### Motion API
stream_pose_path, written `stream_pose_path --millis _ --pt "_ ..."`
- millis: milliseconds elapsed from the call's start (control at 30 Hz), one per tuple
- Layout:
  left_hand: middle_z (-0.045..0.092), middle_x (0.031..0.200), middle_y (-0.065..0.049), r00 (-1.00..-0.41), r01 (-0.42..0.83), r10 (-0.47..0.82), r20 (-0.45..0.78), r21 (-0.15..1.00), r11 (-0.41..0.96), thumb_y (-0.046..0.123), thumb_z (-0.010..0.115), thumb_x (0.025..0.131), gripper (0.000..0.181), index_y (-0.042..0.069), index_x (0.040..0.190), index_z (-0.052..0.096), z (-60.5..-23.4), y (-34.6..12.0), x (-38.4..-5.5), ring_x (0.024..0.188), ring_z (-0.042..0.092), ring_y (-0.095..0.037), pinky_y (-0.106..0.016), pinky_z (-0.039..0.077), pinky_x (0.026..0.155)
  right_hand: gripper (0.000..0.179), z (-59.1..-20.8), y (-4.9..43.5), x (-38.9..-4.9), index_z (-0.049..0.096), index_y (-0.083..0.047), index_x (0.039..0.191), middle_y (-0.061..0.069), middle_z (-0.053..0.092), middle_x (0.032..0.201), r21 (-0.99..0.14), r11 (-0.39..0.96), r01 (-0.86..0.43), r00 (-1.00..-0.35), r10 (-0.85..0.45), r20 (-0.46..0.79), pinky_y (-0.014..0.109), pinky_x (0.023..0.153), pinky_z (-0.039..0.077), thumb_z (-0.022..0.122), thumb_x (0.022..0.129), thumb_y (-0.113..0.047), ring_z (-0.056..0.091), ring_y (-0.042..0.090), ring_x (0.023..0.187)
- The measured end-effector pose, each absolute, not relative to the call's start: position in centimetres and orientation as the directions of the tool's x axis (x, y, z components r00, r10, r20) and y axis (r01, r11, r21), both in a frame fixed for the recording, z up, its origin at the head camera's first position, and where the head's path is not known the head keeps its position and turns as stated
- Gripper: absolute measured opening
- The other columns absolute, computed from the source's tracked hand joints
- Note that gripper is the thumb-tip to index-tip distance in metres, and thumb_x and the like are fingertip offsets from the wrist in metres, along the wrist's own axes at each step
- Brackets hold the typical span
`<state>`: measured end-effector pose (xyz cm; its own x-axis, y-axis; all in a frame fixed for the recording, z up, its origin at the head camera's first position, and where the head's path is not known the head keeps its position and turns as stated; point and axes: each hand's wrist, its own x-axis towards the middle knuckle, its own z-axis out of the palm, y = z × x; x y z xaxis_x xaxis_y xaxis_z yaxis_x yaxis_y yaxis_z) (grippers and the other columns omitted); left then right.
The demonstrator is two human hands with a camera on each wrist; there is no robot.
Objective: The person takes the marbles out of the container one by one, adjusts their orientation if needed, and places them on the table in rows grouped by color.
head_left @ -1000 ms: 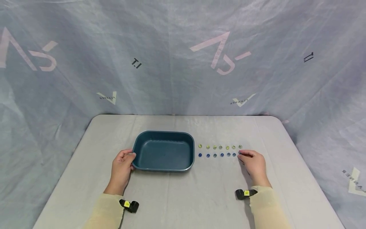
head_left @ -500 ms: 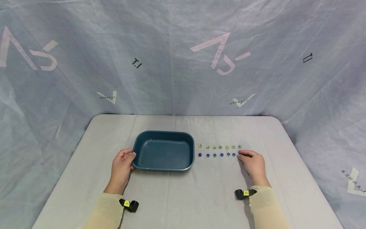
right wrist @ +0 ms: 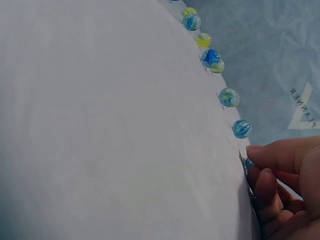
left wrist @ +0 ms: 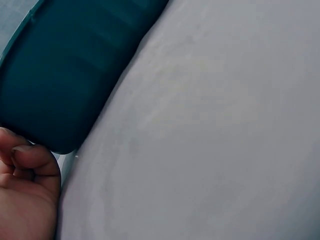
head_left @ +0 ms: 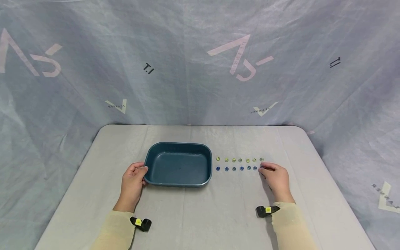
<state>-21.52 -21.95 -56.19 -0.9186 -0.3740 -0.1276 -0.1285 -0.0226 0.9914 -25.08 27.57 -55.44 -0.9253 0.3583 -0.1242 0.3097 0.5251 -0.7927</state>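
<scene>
At its left end, a dark teal plastic basin (head_left: 179, 170) is gripped by my left hand (head_left: 131, 182), thumb over the rim in the head view. In the left wrist view, curled fingers (left wrist: 35, 157) lie against the basin's corner. My right hand (head_left: 276, 177) pinches a blue glass marble (right wrist: 248, 163) between thumb and fingers, mostly hidden by them, at the right end of the near row. More blue-swirled marbles (head_left: 242, 168) run left from it toward the basin. Behind them lies a parallel row of yellow-swirled marbles (head_left: 248, 160).
A pale cloth covers the table (head_left: 200, 215). Grey-blue printed fabric (head_left: 187, 69) hangs behind its far edge and down both sides. Each wrist carries a small black camera on a band, such as the right one (head_left: 261, 211).
</scene>
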Motion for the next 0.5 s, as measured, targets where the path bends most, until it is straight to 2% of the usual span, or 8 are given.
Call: stream_pose_path --millis 300,500 --pt "0.065 0.087 -0.004 -0.924 -0.12 -0.362 -0.125 0.992 -0.035 0.01 0.065 0.1 0.025 0.0 0.122 0.06 -56.4 -21.8 -21.7 0.063 0.055 -0.011 -0.023 0.048 0.056 0.033 -54.4 28.1 -24.8 0.072 -0.002 0.125 0.017 0.071 0.118 -0.811 0.492 0.317 -0.921 0.363 -0.14 0.02 0.069 0.054 0.07 0.098 -0.021 0.07 0.018 0.092" --pt "0.067 0.089 -0.005 -0.921 -0.131 -0.37 -0.123 0.991 -0.004 0.012 0.066 0.1 0.027 -0.001 0.123 0.062 -56.2 -22.1 -21.5 0.063 0.056 -0.011 -0.023 0.049 0.056 0.033 -53.1 27.9 -24.3 0.073 -0.004 0.124 0.012 0.073 0.109 -0.858 0.427 0.286 -0.918 0.378 -0.118 0.021 0.069 0.054 0.069 0.1 -0.026 0.069 0.013 0.085"
